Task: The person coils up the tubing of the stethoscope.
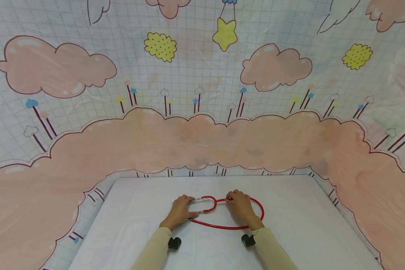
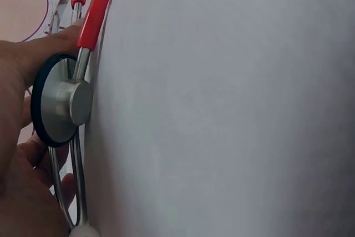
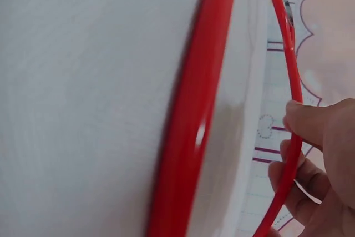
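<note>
A stethoscope [image 1: 219, 227] with red tubing lies looped on the white table, its metal ear tubes [image 2: 79, 187] toward the left. My left hand [image 1: 179, 212] grips those ear tubes, thumb on the near one and fingers at the far one. The round chest piece [image 2: 52, 104], silver with a dark rim, lies beside that palm in the left wrist view. My right hand [image 1: 241, 206] pinches the red tubing [image 3: 293, 159] just right of the Y-shaped join, between thumb and fingers. Another stretch of tubing passes under the right wrist. The ear tips are mostly hidden by the left hand.
The white table [image 1: 135, 210] reaches to a back edge beyond the hands. Behind and around it hangs a cloth [image 1: 222, 144] printed with clouds and stars. A small black device [image 1: 174, 243] is on the left wrist, another [image 1: 248, 240] on the right.
</note>
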The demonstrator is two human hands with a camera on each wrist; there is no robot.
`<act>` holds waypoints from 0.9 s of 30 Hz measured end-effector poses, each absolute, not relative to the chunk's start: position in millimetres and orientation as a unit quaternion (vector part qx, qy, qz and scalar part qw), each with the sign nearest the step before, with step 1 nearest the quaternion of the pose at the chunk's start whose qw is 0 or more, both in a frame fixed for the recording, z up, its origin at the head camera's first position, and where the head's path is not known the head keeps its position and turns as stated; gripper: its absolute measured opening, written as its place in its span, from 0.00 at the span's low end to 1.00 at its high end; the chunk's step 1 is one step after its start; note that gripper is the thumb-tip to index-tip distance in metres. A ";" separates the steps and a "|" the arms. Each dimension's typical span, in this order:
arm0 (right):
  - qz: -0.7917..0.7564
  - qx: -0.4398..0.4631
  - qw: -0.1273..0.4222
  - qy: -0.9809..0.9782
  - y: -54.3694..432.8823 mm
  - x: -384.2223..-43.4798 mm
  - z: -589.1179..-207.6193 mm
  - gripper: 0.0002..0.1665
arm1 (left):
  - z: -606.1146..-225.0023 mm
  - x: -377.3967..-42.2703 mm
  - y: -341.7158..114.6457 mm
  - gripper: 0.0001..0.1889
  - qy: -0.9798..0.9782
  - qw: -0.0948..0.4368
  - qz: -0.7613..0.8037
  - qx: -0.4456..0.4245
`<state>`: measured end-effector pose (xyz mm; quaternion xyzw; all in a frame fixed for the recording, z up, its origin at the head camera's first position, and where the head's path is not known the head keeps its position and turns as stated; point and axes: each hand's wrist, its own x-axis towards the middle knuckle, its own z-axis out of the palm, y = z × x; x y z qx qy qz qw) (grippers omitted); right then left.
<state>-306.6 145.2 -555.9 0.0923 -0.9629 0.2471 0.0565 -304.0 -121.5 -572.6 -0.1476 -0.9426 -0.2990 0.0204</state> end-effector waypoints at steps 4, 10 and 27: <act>0.249 0.094 0.088 -0.960 144.7 -307.6 -553.1 0.09 | -568.7 -302.3 -122.1 0.29 -0.940 0.021 -0.303 -0.153; 0.259 0.107 0.135 -0.950 144.0 -306.4 -546.5 0.07 | -562.2 -300.9 -121.5 0.26 -0.936 0.037 -0.319 -0.143; 0.294 0.106 0.163 -0.936 141.5 -293.2 -529.3 0.10 | -536.1 -288.7 -133.0 0.21 -0.922 0.022 -0.340 -0.183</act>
